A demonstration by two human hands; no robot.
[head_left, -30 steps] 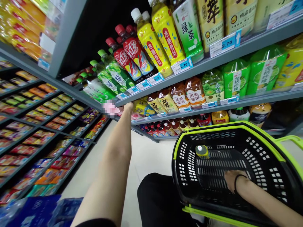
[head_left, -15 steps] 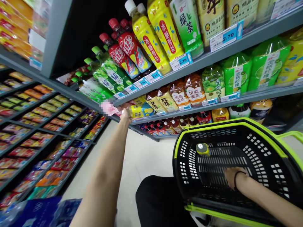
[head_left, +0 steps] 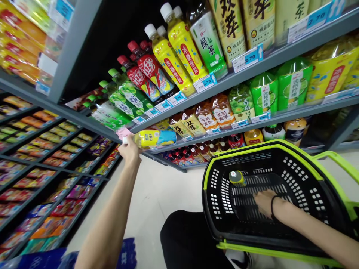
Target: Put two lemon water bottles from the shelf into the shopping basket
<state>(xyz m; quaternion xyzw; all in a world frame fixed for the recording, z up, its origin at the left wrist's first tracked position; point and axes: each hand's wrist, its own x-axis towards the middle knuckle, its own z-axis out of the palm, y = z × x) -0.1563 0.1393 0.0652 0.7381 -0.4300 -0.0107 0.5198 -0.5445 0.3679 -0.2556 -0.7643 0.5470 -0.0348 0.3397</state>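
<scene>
The left hand (head_left: 129, 150) is gripping a yellow-and-blue plastic drink bottle (head_left: 155, 138) by its neck — best drawn out level — while the right hand (head_left: 263, 203), fingers spread flat, is steadying the black, green-rimmed basket (head_left: 308, 179).

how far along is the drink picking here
Done: one bottle already stands in the black basket. In hand: the left hand grips a yellow and blue bottle off the shelf; the right hand rests inside the basket. Left: that bottle is not yet in the basket.

Pink tag (head_left: 122, 132) at shelf edge blurred, unreadable. Left hand (head_left: 129, 151) hides bottle (head_left: 155, 137) neck. Basket (head_left: 331, 170) cut by right edge.
</scene>
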